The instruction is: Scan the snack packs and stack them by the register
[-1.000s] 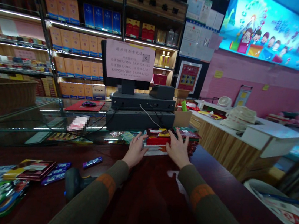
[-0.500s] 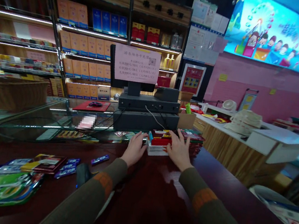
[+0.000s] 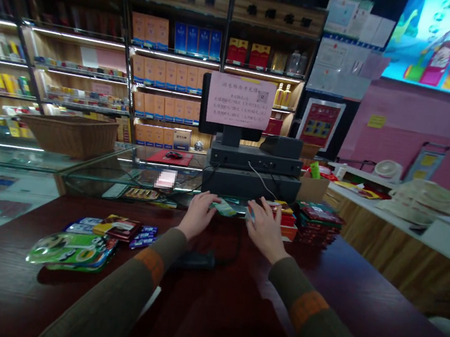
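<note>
My left hand (image 3: 199, 215) is over the back edge of the dark table, its fingers apart. Its fingertips are beside a pale green paper-like piece (image 3: 226, 208) on the glass; whether they touch is unclear. My right hand (image 3: 264, 229) is spread just left of a stack of red and white boxes (image 3: 287, 226), partly covering it. A small bluish patch shows by its thumb, too blurred to name. Right of the boxes stands a pile of dark red and green packets (image 3: 318, 224). A black handheld scanner (image 3: 196, 261) lies below, partly behind my left sleeve.
Green blister packs (image 3: 73, 250), a brown-and-yellow packet (image 3: 121, 227) and blue wrapped packs (image 3: 143, 237) lie at the left. Behind the table are a glass display case (image 3: 97, 172), a wicker basket (image 3: 73, 134) and a monitor bearing a pink sign (image 3: 238, 103).
My view has turned left, shifting the scene rightward. Both hands have moved left, away from the red and white boxes and toward the green piece.
</note>
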`<state>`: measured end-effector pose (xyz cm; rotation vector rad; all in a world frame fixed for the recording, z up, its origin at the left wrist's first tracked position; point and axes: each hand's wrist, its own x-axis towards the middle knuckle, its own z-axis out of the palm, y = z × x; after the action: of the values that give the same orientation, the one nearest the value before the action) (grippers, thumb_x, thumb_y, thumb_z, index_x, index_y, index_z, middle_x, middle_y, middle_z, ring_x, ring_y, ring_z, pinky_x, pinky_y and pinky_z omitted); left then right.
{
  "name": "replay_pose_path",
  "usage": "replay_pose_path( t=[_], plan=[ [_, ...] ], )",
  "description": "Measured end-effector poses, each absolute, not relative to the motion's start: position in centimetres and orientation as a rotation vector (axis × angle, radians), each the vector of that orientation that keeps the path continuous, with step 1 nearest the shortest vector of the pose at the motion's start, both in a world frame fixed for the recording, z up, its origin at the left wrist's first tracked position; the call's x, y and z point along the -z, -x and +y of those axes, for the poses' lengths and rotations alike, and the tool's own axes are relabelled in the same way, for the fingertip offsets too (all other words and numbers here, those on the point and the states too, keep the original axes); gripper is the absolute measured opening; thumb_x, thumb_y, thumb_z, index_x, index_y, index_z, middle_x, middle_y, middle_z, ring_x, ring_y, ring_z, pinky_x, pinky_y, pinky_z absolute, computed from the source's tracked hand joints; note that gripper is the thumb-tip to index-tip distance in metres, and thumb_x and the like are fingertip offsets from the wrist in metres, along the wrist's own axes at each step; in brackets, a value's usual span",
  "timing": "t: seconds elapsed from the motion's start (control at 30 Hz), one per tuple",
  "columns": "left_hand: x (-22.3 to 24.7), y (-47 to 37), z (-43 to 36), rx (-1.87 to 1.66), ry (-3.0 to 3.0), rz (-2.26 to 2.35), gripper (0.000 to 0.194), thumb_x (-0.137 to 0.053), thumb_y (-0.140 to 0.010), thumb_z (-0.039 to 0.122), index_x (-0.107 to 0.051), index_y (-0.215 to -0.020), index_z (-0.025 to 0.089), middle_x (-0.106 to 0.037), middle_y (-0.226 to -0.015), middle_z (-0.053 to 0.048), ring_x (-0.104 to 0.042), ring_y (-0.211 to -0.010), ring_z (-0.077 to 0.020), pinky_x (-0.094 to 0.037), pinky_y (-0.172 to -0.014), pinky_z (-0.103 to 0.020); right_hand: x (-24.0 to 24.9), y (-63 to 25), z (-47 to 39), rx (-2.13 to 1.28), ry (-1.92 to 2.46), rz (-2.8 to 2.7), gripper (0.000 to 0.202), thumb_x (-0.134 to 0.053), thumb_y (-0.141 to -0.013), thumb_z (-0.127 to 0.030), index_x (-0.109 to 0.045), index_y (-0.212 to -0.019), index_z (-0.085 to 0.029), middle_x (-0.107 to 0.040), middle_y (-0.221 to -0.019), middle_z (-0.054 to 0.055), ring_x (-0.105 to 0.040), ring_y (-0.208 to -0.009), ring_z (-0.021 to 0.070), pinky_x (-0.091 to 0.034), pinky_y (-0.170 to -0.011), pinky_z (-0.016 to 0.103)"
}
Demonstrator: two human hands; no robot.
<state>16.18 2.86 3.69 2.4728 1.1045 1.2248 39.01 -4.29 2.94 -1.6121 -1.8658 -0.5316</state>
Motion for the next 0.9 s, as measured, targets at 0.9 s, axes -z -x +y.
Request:
replay_pose_path(
  t=[0.9],
  plan=[
    [-1.6, 3.9, 2.0, -0.883, -2.360, 1.827, 0.026, -0.055, -0.088, 0.025, -0.070, -0.109, 0.027, -0.072, -0.121, -0.002, -0.060, -0.119, -0.0240, -0.041, -0.106, -0.042, -3.0, -22.0, -1.2, -0.061, 1.437, -2.255, 0.037, -0.046, -0.099, -0.033, -0.058, -0.133, -0.023, -0.060, -0.142, 0.010, -0.040, -0.143, 0.0265, -0.008, -0.120, 0.065]
  ],
)
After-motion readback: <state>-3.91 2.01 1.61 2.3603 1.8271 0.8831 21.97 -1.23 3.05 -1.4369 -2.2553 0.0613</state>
